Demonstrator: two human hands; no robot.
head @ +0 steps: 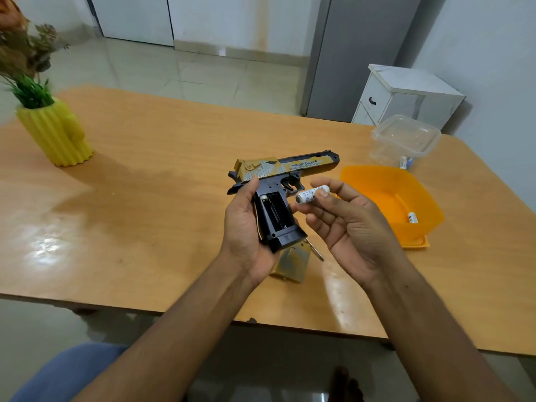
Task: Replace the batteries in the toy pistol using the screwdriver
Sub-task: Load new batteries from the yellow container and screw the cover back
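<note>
The left hand (246, 227) is palm up with its fingers curled around the grip of the toy pistol (278, 181). The right hand (348, 224), also palm up, pinches a white battery (311, 194) between thumb and forefinger; its other fingers are loosely bent. Both forearms reach forward, bare.

This looks like a room in a home. A wooden table (145, 198) with a glossy orange-brown top stands on a pale tiled floor (174, 71). Near the table's far left corner sits a yellow ribbed vase (55, 134) holding artificial greenery and dried flowers. Beyond the far right corner a small white bedside cabinet (406, 95) with drawers stands against a plain white wall (478, 39), beside a tall grey panel (362, 47). White closet-like doors (133, 15) line the back.
</note>
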